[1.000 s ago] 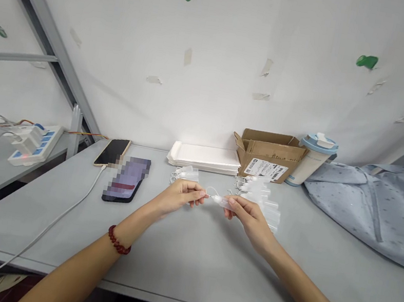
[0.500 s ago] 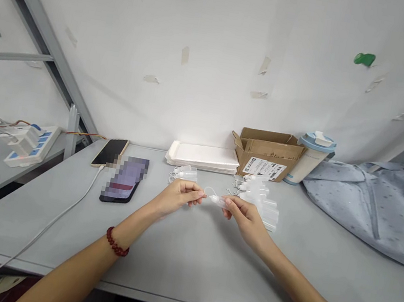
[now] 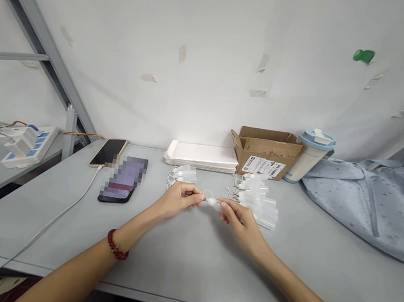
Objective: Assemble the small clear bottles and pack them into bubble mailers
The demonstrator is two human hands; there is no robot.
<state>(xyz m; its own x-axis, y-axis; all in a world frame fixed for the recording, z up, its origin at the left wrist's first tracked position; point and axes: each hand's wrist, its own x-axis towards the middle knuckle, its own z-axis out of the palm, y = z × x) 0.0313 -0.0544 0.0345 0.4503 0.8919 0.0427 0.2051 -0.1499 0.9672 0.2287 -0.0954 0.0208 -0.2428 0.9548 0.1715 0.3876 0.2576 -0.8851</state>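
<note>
Fingers (image 3: 232, 213) (left and right) flank the bottle (image 3: 213, 203).

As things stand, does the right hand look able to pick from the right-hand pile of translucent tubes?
Probably not yet: the right hand is holding a small tube. Otherwise the way looks free, with the pile just beyond the hand.

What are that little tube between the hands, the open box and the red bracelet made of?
The tube: probably plastic, smooth and translucent with a whitish tip.
The box: cardboard, by its matt brown walls and folded flaps.
The bracelet: dark-red, bead-like pieces, slightly shiny; wood, stone or plastic, I can't tell.
</note>
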